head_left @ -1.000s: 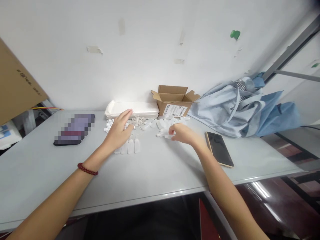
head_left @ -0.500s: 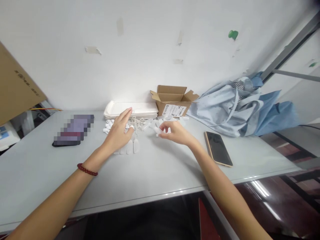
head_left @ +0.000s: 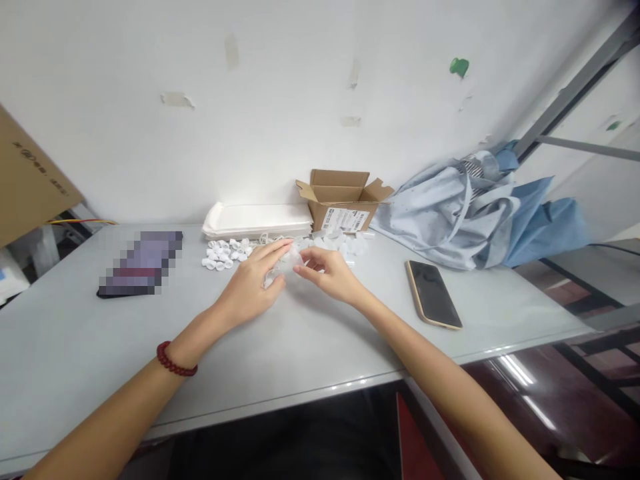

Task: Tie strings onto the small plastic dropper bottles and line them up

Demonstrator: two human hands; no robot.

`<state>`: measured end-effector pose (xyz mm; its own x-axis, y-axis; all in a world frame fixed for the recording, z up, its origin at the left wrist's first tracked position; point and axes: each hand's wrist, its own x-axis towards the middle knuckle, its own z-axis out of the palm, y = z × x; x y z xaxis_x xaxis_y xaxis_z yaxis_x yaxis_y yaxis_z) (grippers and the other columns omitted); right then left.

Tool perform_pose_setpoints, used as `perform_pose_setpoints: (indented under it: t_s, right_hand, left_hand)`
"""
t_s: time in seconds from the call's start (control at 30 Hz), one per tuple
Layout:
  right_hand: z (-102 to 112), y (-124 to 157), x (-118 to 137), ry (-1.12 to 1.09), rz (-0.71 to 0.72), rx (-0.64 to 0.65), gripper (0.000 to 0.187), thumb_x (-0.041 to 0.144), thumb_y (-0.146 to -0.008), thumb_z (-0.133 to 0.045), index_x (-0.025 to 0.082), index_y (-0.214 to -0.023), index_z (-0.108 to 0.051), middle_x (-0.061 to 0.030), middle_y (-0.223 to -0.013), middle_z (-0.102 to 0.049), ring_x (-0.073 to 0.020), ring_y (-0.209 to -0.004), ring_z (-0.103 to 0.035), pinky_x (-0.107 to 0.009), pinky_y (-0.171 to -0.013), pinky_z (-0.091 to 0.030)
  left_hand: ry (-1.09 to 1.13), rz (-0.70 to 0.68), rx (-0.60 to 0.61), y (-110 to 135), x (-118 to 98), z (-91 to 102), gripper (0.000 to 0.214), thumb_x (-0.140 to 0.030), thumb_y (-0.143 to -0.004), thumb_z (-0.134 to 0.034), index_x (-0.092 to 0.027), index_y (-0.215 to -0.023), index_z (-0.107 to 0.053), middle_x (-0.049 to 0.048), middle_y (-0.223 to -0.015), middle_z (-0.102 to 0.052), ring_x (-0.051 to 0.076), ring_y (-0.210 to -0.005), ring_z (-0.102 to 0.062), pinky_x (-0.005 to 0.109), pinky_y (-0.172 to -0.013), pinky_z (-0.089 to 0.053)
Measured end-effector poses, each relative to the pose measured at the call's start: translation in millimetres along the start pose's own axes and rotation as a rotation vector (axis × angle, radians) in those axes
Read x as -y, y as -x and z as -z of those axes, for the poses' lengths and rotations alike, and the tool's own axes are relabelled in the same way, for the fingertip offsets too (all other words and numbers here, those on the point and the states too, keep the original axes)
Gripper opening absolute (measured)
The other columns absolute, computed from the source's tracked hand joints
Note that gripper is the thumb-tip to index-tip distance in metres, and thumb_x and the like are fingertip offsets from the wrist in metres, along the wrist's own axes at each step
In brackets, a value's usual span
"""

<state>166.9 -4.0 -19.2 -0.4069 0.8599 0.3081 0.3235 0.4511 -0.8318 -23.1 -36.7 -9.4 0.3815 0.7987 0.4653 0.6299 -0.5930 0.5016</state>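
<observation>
My left hand [head_left: 255, 287] and my right hand [head_left: 327, 273] meet over the middle of the grey table [head_left: 280, 347], fingertips almost touching. Both pinch a small translucent white plastic piece [head_left: 295, 257] between them. A red bead bracelet [head_left: 175, 360] sits on my left wrist. A cluster of small white caps [head_left: 223, 253] lies just left of my hands. More clear plastic pieces [head_left: 345, 241] are heaped behind my right hand. What lies under my left palm is hidden.
A stack of white trays [head_left: 260, 220] and an open cardboard box [head_left: 343, 203] stand by the wall. A phone [head_left: 433, 295] lies to the right, a blurred dark object [head_left: 140, 263] to the left, blue cloth [head_left: 480, 207] at back right.
My left hand came off the white caps and moved right. My right hand carried a small plastic piece left from the heap. The two hands now meet at the centre.
</observation>
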Motion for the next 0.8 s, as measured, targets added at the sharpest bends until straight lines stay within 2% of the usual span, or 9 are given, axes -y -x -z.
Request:
perform_pose_setpoints:
  t_s: [0.2, 0.47, 0.63, 0.73, 0.8]
  right_hand:
    - [-0.3, -0.7, -2.1, -0.016, -0.034, 0.005, 0.027, 0.031, -0.081, -0.060, 0.014, -0.102, -0.062, -0.0041, -0.087, -0.063, -0.0127, -0.068, -0.059, -0.026, -0.064, -0.046]
    - [0.9, 0.2, -1.9, 0.035, -0.005, -0.030, 0.030, 0.033, -0.081, -0.062, 0.014, -0.103, -0.064, -0.0007, -0.078, -0.060, -0.0080, -0.056, -0.047, -0.025, -0.059, -0.041]
    - [-0.6, 1.0, -0.3, -0.007, -0.032, -0.049, 0.035, 0.033, -0.081, -0.062, 0.014, -0.110, -0.061, -0.0014, -0.080, -0.061, -0.0079, -0.054, -0.047, -0.025, -0.058, -0.041]
    - [-1.1, 1.8, 0.9, -0.049, -0.031, -0.047, 0.044, 0.033, -0.082, -0.060, 0.015, -0.122, -0.055, -0.0012, -0.082, -0.061, -0.0088, -0.056, -0.048, -0.025, -0.058, -0.042]
    - [-1.0, 2.4, 1.9, -0.048, -0.012, -0.037, 0.044, 0.033, -0.083, -0.059, 0.016, -0.123, -0.054, -0.0003, -0.081, -0.061, -0.0085, -0.055, -0.048, -0.024, -0.059, -0.041]
  left_hand:
    - [0.031, -0.025, -0.030, 1.1, 0.1, 0.5, 0.047, -0.017, -0.083, -0.048, -0.019, -0.130, -0.055, 0.0061, -0.141, -0.051, 0.025, -0.129, -0.048, 0.043, -0.108, -0.041]
    - [0.058, -0.096, -0.054, 2.7, 2.3, 0.3, 0.053, -0.011, -0.076, -0.047, -0.016, -0.128, -0.056, 0.0092, -0.137, -0.055, 0.026, -0.127, -0.050, 0.043, -0.107, -0.042]
    - [0.153, -0.065, -0.048, 2.3, -1.0, 0.8, 0.059, -0.010, -0.074, -0.047, -0.018, -0.132, -0.053, 0.0082, -0.138, -0.054, 0.025, -0.124, -0.052, 0.041, -0.101, -0.050]
    - [0.217, -0.035, -0.036, 2.5, -2.1, 1.1, 0.062, -0.010, -0.074, -0.048, -0.022, -0.134, -0.050, 0.0058, -0.137, -0.055, 0.025, -0.125, -0.052, 0.041, -0.102, -0.048]
    - [0.252, -0.018, -0.031, 3.3, -2.0, 0.6, 0.062, -0.009, -0.074, -0.048, -0.023, -0.134, -0.049, 0.0050, -0.137, -0.055, 0.024, -0.125, -0.052, 0.041, -0.103, -0.047]
